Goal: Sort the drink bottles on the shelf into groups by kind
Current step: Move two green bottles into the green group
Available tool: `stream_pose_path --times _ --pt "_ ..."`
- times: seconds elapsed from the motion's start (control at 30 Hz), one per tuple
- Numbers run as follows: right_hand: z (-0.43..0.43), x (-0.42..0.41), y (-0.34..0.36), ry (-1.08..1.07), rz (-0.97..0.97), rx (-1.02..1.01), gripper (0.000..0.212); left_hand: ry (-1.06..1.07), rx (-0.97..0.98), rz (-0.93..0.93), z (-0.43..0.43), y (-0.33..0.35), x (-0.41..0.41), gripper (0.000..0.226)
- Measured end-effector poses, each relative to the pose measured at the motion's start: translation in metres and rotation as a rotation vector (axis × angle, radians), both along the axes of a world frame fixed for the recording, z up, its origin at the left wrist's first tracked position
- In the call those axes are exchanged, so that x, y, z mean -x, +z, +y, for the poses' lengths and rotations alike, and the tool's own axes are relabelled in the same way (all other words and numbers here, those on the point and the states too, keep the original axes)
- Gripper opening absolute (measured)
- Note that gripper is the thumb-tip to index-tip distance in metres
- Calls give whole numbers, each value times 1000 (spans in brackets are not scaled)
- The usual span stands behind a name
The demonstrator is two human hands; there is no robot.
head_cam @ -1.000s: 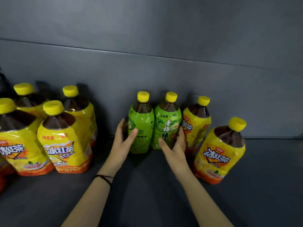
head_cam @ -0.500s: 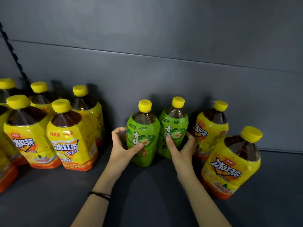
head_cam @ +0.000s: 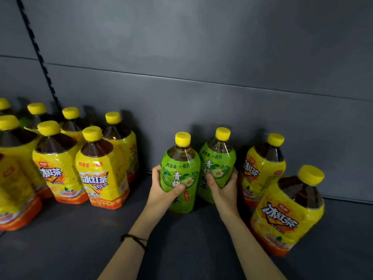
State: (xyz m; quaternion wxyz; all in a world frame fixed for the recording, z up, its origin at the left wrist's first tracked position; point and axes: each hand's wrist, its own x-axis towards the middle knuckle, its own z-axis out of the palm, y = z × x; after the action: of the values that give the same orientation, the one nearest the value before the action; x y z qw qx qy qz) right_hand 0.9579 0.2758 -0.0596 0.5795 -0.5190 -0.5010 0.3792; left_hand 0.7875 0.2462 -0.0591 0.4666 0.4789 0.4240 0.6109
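1. Two green-label bottles are standing side by side, touching, in the middle of the dark shelf (head_cam: 76, 245) in the head view, close to the grey back panel (head_cam: 201, 47).
2. The left hand (head_cam: 161, 194) is wrapping around the left green bottle (head_cam: 180, 172), thumb lying across the front of the label and fingers curling behind the bottle's left side.
3. The right hand (head_cam: 224, 190) is gripping the right green bottle (head_cam: 219, 158), thumb pressing on the label's front and fingers reaching round its right side.
4. A black band (head_cam: 134, 239) is sitting on the left wrist.
5. Both green bottles are standing upright or nearly so, each wearing a yellow cap.
6. To the right, a yellow-label bottle (head_cam: 262, 170) is standing just beside the right hand, and a nearer yellow-label bottle (head_cam: 286, 215) is leaning to the right, its base closer to the shelf's front.
7. To the left, well apart from the green pair, a cluster of yellow-label bottles (head_cam: 101, 168) is standing in rows, running out past the left edge of the view.
8. A notched black rail (head_cam: 36, 49) is running diagonally down the back panel above that cluster.
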Motion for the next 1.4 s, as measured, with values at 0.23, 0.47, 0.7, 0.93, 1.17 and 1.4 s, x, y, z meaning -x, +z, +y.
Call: stream_pose_path --times 0.23,0.47,0.7,0.93,1.17,1.4 --pt "-25 -10 -2 84 -43 4 93 15 4 43 -38 7 4 92" --pt "-84 -21 -4 195 -53 -51 79 152 42 49 -100 12 -3 90" --pt "-137 -13 1 216 137 -11 80 316 -16 31 -154 3 -8 87" --pt "-176 29 19 269 190 -52 84 505 -122 28 -202 33 35 67" --pt "-241 126 60 407 288 -67 63 658 -131 -68 -282 60 123 90" --pt "-328 256 50 595 276 -147 66 737 -165 -79 -383 70 235 82"
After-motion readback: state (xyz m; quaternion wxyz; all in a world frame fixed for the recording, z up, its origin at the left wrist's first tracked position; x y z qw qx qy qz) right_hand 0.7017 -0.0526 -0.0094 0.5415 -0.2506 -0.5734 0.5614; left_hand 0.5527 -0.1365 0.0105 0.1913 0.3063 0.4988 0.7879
